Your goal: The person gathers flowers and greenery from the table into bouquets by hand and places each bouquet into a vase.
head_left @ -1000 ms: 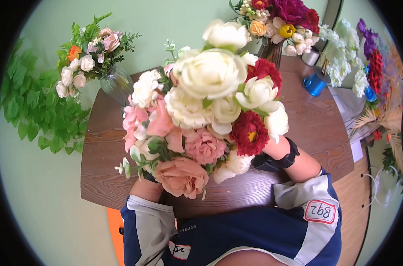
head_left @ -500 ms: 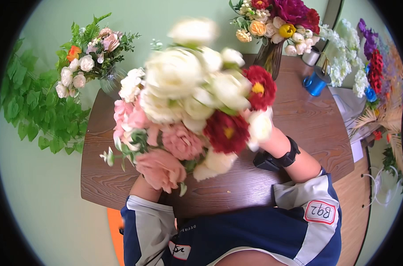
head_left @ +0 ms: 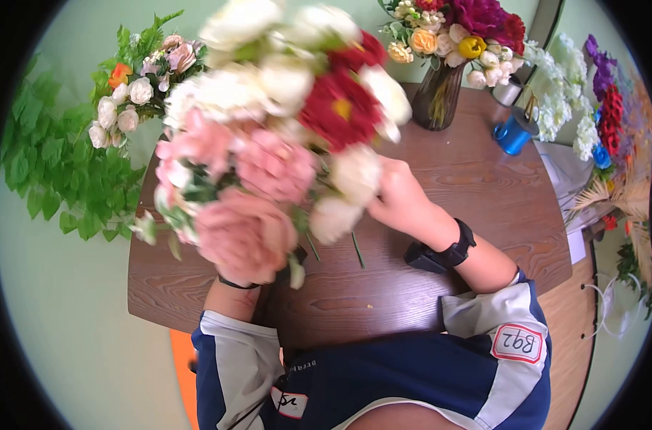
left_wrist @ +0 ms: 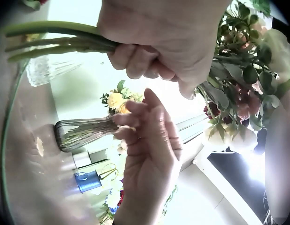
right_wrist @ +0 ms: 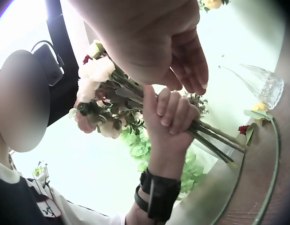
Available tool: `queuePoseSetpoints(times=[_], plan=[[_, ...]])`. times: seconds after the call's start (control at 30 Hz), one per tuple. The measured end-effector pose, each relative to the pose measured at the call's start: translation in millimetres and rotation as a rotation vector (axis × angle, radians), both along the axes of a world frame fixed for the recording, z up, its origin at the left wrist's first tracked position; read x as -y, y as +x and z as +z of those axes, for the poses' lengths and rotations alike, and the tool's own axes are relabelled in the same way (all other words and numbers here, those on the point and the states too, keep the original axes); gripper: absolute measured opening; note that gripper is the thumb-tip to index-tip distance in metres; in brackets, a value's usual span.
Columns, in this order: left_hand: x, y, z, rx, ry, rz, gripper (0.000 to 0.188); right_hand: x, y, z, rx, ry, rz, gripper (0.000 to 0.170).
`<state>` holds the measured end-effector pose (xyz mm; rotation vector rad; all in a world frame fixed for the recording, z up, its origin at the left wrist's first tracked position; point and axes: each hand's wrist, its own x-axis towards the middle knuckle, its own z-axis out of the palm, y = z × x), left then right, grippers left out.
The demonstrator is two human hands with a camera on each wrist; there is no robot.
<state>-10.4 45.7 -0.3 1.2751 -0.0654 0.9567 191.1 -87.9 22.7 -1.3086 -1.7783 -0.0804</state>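
Observation:
A large bouquet of white, pink and red flowers (head_left: 269, 168) fills the upper middle of the head view, hiding the left hand there. In the left wrist view the left hand (left_wrist: 159, 37) grips the bundled green stems (left_wrist: 65, 43), fingers wrapped round them below the blooms. The right wrist view shows that same left hand (right_wrist: 171, 112) with stem ends sticking out past it. Beside the bouquet, the right hand (head_left: 405, 201) is raised above the table; its fingers are loosely bent with nothing visible between them (left_wrist: 152, 145).
Behind on the table (head_left: 498, 193) stand a brown glass vase of flowers (head_left: 438, 100) and a blue can (head_left: 512, 135). A clear glass vase (right_wrist: 271, 91) and loose long stems (right_wrist: 277, 154) appear in the right wrist view. Leafy greenery (head_left: 61, 158) hangs at the left.
The bouquet has moved left and tilted, uncovering the brown vase and stem ends. More of the right hand shows, at the bouquet's right side.

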Motion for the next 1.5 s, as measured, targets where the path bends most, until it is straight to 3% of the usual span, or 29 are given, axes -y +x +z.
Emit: queuePoseSetpoints(times=[0.07,0.13,0.2,0.27,0.3,0.33,0.4,0.47,0.53,0.67,0.73,0.8,0.87,0.9,0.93,1.03,1.17,1.37,1.43,1.47,1.5], plan=[[-17,27,11,-0.003,-0.019,0.004,0.029,-3,-9,-6,-0.071,-0.087,0.022,0.017],[-22,42,16,-0.007,-0.037,0.010,0.030,-3,-17,-16,0.029,-0.247,0.090,0.026],[-71,20,-12,-0.441,0.601,0.705,0.039,-1,-28,-25,0.100,-0.402,0.189,0.032],[-27,34,33,-0.024,-0.184,0.375,0.045,-1,-35,-44,0.171,-0.386,0.256,0.034],[-28,29,37,-0.036,0.007,0.348,0.043,-2,-37,-52,0.244,-0.368,0.321,0.037],[-26,28,41,-0.036,0.006,0.349,0.043,-2,-37,-55,0.243,-0.369,0.322,0.037],[-22,29,49,-0.071,-0.244,0.506,0.043,-3,-36,-61,0.323,-0.444,0.343,0.039],[-15,30,55,-0.060,-0.214,0.522,0.043,-5,-35,-59,0.312,-0.360,0.331,0.034],[-13,30,57,-0.077,-0.160,0.453,0.042,-6,-32,-51,0.309,-0.601,0.271,0.029],[-29,30,36,0.013,-0.132,0.364,0.041,-6,-35,-48,0.244,-0.643,0.205,0.021],[-29,31,35,-0.039,-0.047,0.353,0.042,-5,-43,-50,0.071,-0.424,0.097,0.021],[-44,20,21,-0.015,-0.068,0.238,0.032,-15,-39,-64,0.054,-0.322,0.159,0.021],[-34,9,13,-0.030,-0.002,0.270,0.030,-19,-35,-71,0.036,-0.214,0.220,0.022],[-21,-5,6,-0.035,0.034,0.288,0.029,-18,-31,-71,0.047,-0.312,0.169,0.021],[-12,23,7,-0.040,0.070,0.306,0.028,-18,-28,-72,0.057,-0.409,0.117,0.023],[0,-45,-14,-0.059,0.169,0.356,0.024,-20,-19,-79,0.083,-0.414,0.031,0.023],[-15,-42,-16,-0.091,0.291,0.414,0.020,-17,-21,-69,-0.080,-0.455,-0.101,0.020],[-12,-41,-28,-0.142,0.479,0.504,0.013,-19,-9,-64,0.094,-0.614,-0.235,0.013],[-14,-45,-32,-0.158,0.542,0.532,0.011,-20,-3,-59,-0.059,-0.745,-0.137,0.011],[-10,-48,-35,-0.164,0.574,0.546,0.010,-20,-3,-56,-0.058,-0.742,-0.139,0.011],[-9,-49,-38,-0.170,0.606,0.561,0.009,-20,-3,-51,-0.241,-0.621,-0.111,0.011]])
